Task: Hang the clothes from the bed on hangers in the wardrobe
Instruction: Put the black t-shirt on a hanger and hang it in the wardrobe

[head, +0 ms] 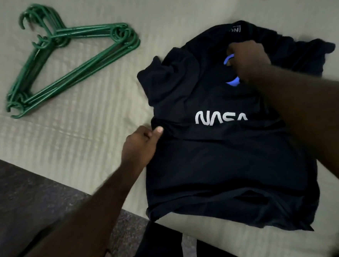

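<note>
- Right hand [248, 62]: fingers curled tight, grasping a blue hanger [230, 57] at the neck of a black T-shirt [217, 165]; only 2 short blue bits show beside the knuckles, the rest is hidden by hand & cloth
- Left hand [140, 146]: thumb & fingers pinch the T-shirt's left edge, approx level w/ the lettering [220, 118]; thumbnail faces up
- Both forearms reach in from the bottom of the view; the right one crosses the T-shirt & covers the end of the lettering
- T-shirt: lies front up on the bed [84, 124], neck end far from the camera, hem near; white letters read "NASA" across the chest; sleeves & shoulders rumpled; a small label [234, 30] sits at the neck, too blurred to read
- Bed: pale beige sheet w/ faint stripes
- Green hangers [69, 61]: a stack of several, lying flat on the bed at upper left, well apart from the T-shirt, hooks toward the top-left corner
- Floor [29, 198]: dark, speckled, lower left beside the bed's edge
- Dark trousers [159, 249] of the person show at bottom centre
</note>
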